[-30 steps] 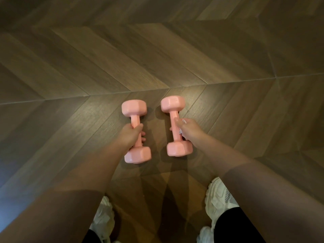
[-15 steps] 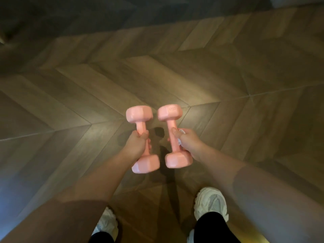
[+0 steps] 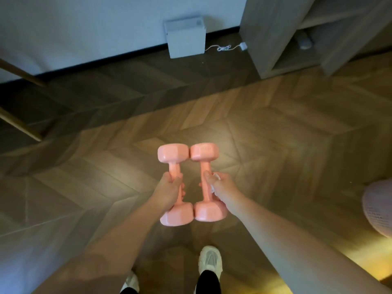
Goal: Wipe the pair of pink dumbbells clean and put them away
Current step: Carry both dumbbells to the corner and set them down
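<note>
Two pink dumbbells (image 3: 191, 183) hang side by side, heads touching, long axes pointing away from you. Your left hand (image 3: 169, 190) and right hand (image 3: 222, 186) wrap their handles above open floor (image 3: 286, 145); shelf unit (image 3: 275, 39) and wall (image 3: 84, 28) lie ahead.

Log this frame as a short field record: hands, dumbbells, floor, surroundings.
left hand: left hand closed around the handle of the left pink dumbbell
right hand: right hand closed around the handle of the right pink dumbbell, with a small white wipe tucked in the grip
dumbbells: held side by side above the floor, heads touching or nearly so
floor: wooden herringbone floor
surroundings: white box by the wall, open shelf unit at upper right
feet: white shoes
</note>
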